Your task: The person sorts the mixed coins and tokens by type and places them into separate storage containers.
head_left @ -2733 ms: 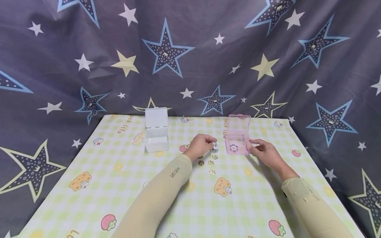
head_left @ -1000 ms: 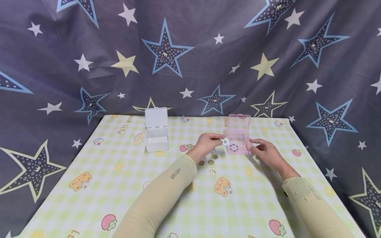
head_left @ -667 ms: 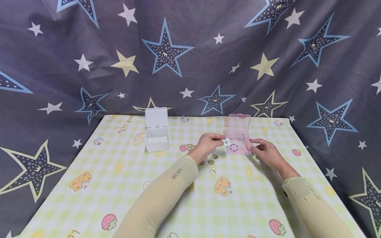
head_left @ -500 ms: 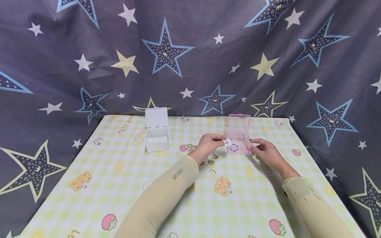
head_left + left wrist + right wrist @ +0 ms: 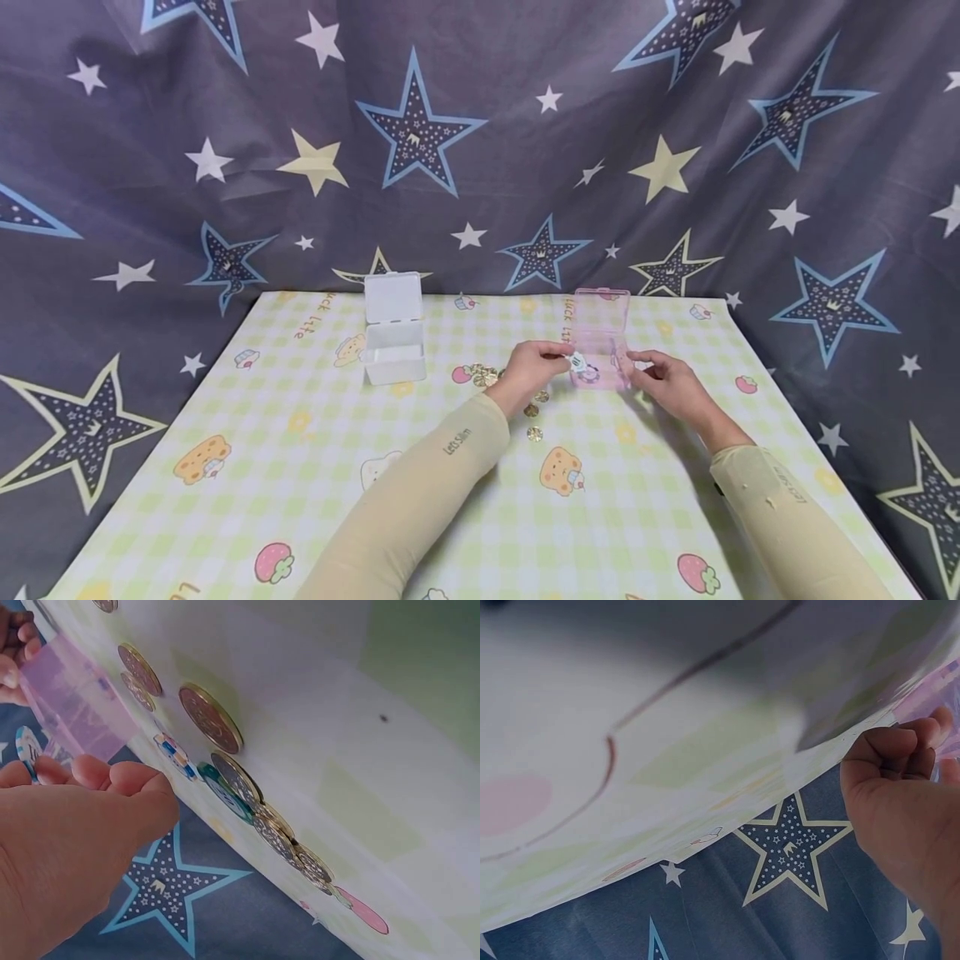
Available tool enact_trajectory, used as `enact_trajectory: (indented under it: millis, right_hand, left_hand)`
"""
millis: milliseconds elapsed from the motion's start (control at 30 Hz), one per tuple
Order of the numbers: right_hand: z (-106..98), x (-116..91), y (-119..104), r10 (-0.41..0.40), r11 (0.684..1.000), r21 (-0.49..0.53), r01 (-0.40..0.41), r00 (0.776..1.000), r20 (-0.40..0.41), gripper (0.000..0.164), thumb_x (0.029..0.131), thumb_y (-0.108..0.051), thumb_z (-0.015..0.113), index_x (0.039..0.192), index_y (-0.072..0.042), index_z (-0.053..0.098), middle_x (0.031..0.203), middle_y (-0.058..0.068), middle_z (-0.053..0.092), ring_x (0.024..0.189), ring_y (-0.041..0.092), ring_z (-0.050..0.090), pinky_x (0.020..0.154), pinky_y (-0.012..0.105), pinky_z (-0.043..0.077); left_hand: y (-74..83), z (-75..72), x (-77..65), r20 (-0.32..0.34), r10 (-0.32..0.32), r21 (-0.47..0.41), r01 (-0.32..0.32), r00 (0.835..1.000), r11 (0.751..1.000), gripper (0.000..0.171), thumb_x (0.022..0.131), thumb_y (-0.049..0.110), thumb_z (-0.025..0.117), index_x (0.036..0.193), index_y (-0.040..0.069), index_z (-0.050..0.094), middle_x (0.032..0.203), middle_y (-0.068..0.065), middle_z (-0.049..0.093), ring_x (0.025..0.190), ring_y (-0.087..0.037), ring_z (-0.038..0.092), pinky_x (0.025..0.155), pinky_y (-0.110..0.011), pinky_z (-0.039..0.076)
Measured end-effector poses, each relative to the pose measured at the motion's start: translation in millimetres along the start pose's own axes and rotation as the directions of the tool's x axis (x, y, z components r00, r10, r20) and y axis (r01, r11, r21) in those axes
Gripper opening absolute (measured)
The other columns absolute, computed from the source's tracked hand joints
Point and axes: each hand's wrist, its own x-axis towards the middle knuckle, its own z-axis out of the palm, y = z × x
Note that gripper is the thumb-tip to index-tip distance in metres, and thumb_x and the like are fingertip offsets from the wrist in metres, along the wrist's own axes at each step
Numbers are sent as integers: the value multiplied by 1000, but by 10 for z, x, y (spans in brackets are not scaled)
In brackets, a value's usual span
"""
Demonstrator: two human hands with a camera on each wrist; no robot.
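Observation:
My left hand [image 5: 532, 367] pinches a white and light-blue poker chip [image 5: 577, 362] by its edge, at the left side of a clear pink box [image 5: 615, 381]. In the left wrist view the chip [image 5: 28, 750] stands on edge beyond my fingertips. The box's lid is up, and a dark-rimmed round chip [image 5: 588, 374] shows in its lower part. My right hand [image 5: 671, 385] grips the box's right wall between thumb and fingers. Gold coins [image 5: 535, 434] lie on the cloth below my left hand, with a green chip [image 5: 225, 793] and a multicoloured chip [image 5: 175, 756] among them.
A white box [image 5: 396, 367] with its lid raised stands to the left, behind the coins. Green checked cloth [image 5: 300, 500] with printed cartoons covers the table. A dark star-patterned curtain [image 5: 480, 100] hangs behind the table's far edge.
My left hand has carried the chip rightward from beside the coins to the pink box, uncovering more coins at its left. The right hand stays on the box.

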Motion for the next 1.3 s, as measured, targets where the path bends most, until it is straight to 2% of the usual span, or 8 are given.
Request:
enact_trajectory:
  millis: [233,533,700,867,1067,1300]
  right_hand:
    - [-5,20,-18,0,1000,-15,0,1000,4,47,108,-23,66,152,-7,59,98,19,75,80,17,62,75,26,49]
    - [-31,-24,0,-11,1000,8,11,1000,5,48,107,-25,68,151,-6,60,95,19,75,78,15,63,73,24,48]
    - [-23,-16,5,-14,1000,3,14,1000,-3,47,107,-25,68,150,-8,62,96,18,76,78,12,61,74,23,48]
    - [17,-29,17,-30,999,20,31,999,-23,46,106,-21,69,148,-5,62,93,18,75,76,15,63,71,23,48]
    - [77,-99,44,-13,999,35,12,1000,9,46,105,-17,69,149,-3,61,90,17,75,77,18,64,71,24,49]
    - [42,-40,17,-43,999,32,44,999,-26,44,105,-15,68,147,-3,62,90,19,75,76,20,65,72,24,49]
  left_hand:
    - [-21,31,49,-46,-1,-3,1,999,1000,30,96,8,74,121,22,82,134,8,77,128,-17,69,107,-32,56]
    - [-65,89,95,-31,31,-7,-32,999,999,29,97,6,73,125,9,80,134,4,77,123,-17,71,102,-26,57]
    - [-36,81,106,-38,26,18,-25,999,1000,31,97,7,72,127,12,79,135,5,76,127,-18,70,104,-29,57]
    - [-68,101,101,-47,22,19,-21,999,1000,29,97,7,73,125,14,80,134,5,77,128,-18,69,105,-30,56]
    - [-149,150,33,-60,-7,43,10,998,999,27,97,8,74,123,15,81,131,5,78,125,-15,70,102,-28,57]
    - [-79,138,72,-76,44,59,-40,996,997,27,97,9,74,122,14,82,130,4,79,119,-12,71,94,-24,57]
